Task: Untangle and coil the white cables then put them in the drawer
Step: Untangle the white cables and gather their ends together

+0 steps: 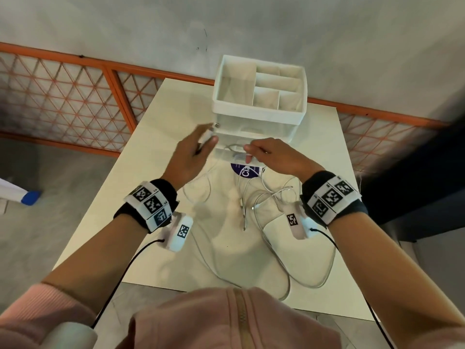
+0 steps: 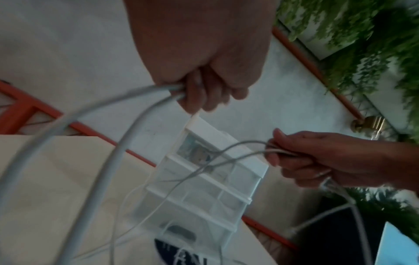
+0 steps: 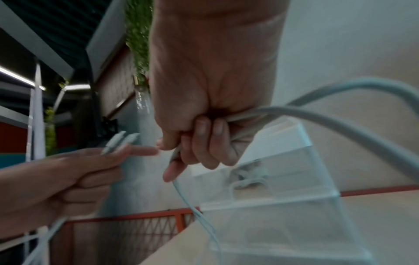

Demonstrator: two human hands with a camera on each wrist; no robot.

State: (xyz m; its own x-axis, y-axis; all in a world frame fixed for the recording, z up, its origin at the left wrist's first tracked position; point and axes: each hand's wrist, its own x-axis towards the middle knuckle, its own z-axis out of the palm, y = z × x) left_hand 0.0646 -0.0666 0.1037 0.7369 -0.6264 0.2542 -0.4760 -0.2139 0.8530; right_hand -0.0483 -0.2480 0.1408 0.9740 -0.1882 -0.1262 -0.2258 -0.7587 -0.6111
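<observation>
Several thin white cables lie tangled on the table between my wrists, with loops running to the near edge. My left hand is raised in front of the drawer unit and grips cable strands; two connector ends stick out past its fingers. My right hand is close beside it and grips a cable in curled fingers. A strand sags between the two hands. The unit is white with clear drawers, and one drawer sticks out at the front under my hands.
The unit's open top tray has empty compartments. A round dark blue label lies on the cream table just before the unit. An orange lattice railing runs behind. Black wrist-camera leads hang off my arms.
</observation>
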